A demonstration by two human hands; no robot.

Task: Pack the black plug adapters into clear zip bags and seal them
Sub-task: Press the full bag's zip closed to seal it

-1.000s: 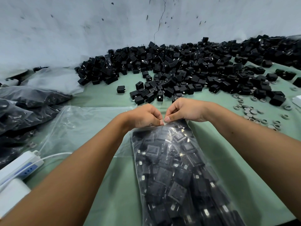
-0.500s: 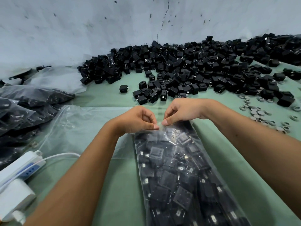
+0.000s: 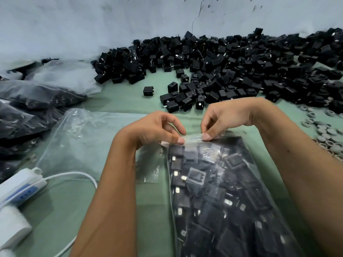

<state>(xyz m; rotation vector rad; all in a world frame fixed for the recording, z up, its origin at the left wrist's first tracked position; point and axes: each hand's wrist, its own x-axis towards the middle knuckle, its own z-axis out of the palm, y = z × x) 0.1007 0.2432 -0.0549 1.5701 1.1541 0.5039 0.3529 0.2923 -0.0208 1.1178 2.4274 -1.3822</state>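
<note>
— Head view first: what are the hands doing?

— Both are working at the mouth of the filled zip bag [image 3: 222, 197], which is lying on the green table [image 3: 118, 101] and running from the middle of the picture down to the lower right. The left hand [image 3: 154, 130] is pinching the clear top strip between thumb and forefinger, with the other fingers curling loosely above it. The right hand [image 3: 224, 117] is pinching the same strip just beside it, thumb tip pressing down on the plastic and forefinger bending over it. A short stretch of strip is showing between the two thumbs.

— Is the seal closing?

— Cannot tell; the strip is looking crumpled and glossy between the thumbs, and the track itself is too blurred to read.

— And what is the bag holding?

— Black plug adapters, packed tight, metal prongs glinting through the plastic. Many more are sitting loose in a long adapter pile [image 3: 222, 67] against the pale wall [image 3: 74, 25], with one single adapter [image 3: 148, 91] standing apart near the pile's front edge.

— Anything else lying around?

— An empty clear bag [image 3: 83, 138] is lying flat under the left forearm. Dark packed bags [image 3: 27, 108] are stacking up at the left edge. A white power strip [image 3: 20, 188] with its cable is sitting at the lower left, and small grey rings [image 3: 323, 134] are scattering along the right edge, beyond the right forearm.
</note>
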